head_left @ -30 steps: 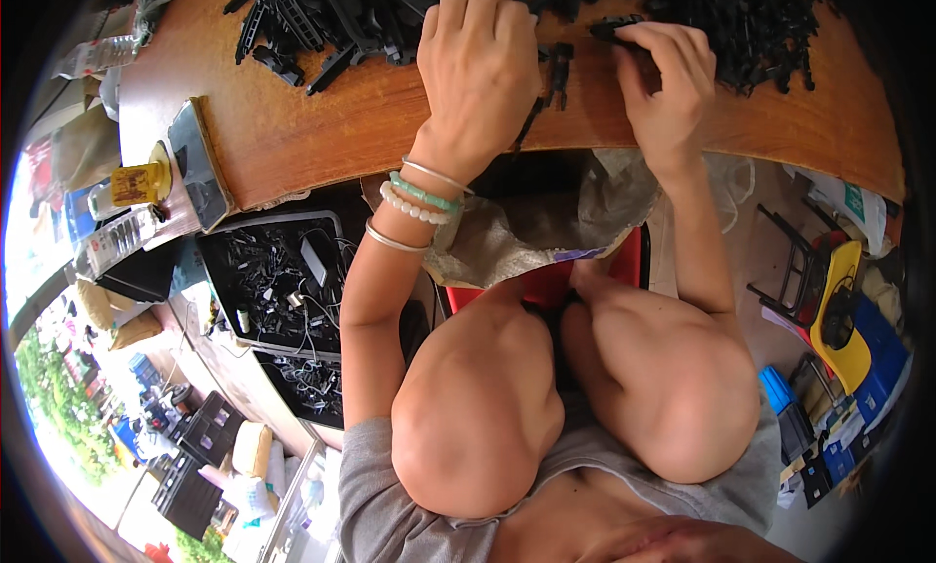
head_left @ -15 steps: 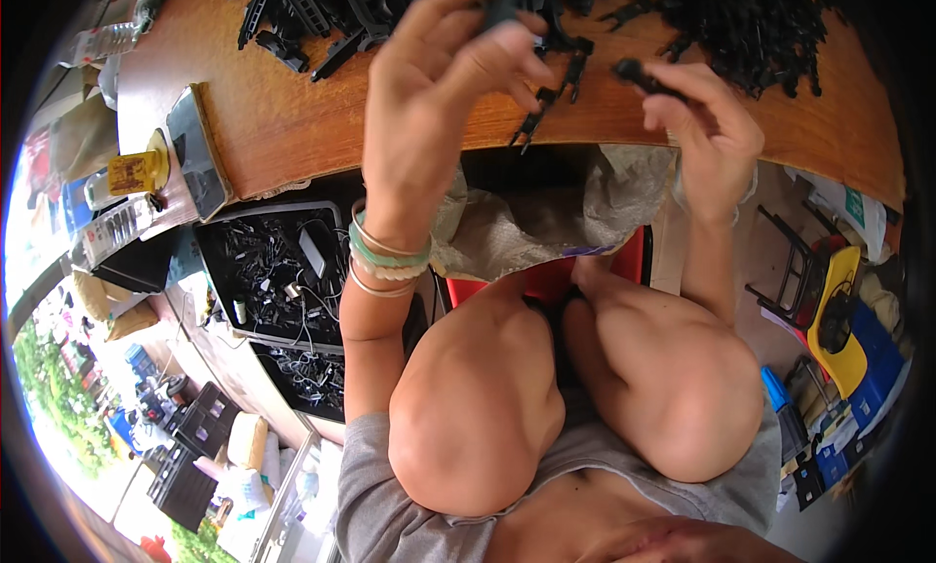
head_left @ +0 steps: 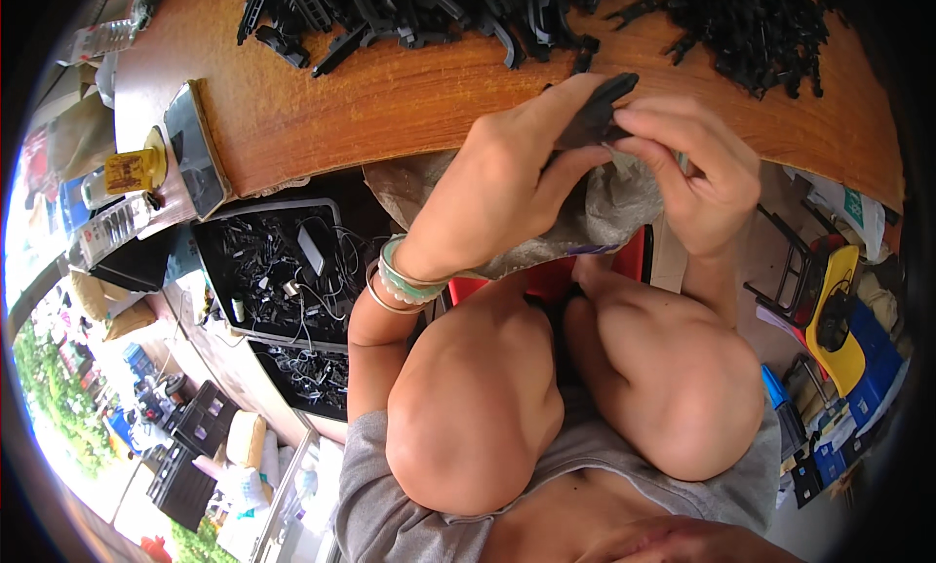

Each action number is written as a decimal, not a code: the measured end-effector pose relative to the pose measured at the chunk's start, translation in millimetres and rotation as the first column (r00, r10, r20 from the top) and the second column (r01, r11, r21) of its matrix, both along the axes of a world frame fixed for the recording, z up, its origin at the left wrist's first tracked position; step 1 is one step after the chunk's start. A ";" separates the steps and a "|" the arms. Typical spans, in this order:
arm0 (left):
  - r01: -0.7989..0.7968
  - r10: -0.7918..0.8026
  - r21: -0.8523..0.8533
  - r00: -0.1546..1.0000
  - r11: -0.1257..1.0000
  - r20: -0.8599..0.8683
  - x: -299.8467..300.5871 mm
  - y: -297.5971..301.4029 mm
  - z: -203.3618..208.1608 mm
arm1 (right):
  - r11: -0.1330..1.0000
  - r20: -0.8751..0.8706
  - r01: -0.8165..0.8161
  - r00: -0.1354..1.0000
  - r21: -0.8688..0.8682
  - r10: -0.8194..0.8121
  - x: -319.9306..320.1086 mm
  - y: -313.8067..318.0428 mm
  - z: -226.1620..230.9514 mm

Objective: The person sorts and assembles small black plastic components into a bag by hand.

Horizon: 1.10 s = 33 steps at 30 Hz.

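Note:
My left hand (head_left: 507, 178) is closed on a long black plastic part (head_left: 593, 115), thumb below and fingers above, just over the table's near edge. Its dark tip points up and to the right. Against the right end of that part, my right hand (head_left: 697, 163) pinches thumb and fingertips together. The small black piece in that pinch is almost wholly hidden by the fingers. Beyond my hands lies a heap of long black plastic parts (head_left: 409, 12) on the wooden table (head_left: 322, 115). A second heap of smaller black pieces (head_left: 751, 32) sits at the far right.
A woven sack (head_left: 624, 207) hangs open below the table edge, above my knees. Black trays (head_left: 341, 212) of small dark parts and cables stand at the left. On the table's left are a dark notebook (head_left: 198, 149) and a yellow tape roll (head_left: 136, 171). A yellow stool (head_left: 838, 319) stands right.
My left hand has come down and right from the heap with the long black part. My right hand has shifted slightly down; both hands now meet. Dangling black pieces at the table edge are no longer visible.

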State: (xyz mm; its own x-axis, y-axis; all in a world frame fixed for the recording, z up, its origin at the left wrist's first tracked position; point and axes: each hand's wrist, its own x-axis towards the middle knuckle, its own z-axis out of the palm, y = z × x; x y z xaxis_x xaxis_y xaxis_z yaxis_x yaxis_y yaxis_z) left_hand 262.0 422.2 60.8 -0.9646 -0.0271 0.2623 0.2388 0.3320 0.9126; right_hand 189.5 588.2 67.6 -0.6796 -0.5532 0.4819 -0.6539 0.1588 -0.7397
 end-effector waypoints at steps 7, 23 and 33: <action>-0.014 0.027 -0.159 0.997 0.987 0.077 2.8 -2.5 4.0 | 0.998 -0.035 0.070 0.997 0.005 -0.070 2.5 -4.0 6.0; 0.072 -0.072 -0.099 0.997 0.993 -0.002 -0.9 -4.8 2.1 | 0.999 0.193 0.034 0.981 -0.041 -0.025 5.7 5.7 -7.5; -0.290 0.242 -0.442 0.956 0.849 -0.163 -25.8 -50.1 -25.2 | 0.941 0.206 -0.303 0.941 0.150 0.270 4.8 -9.2 -24.4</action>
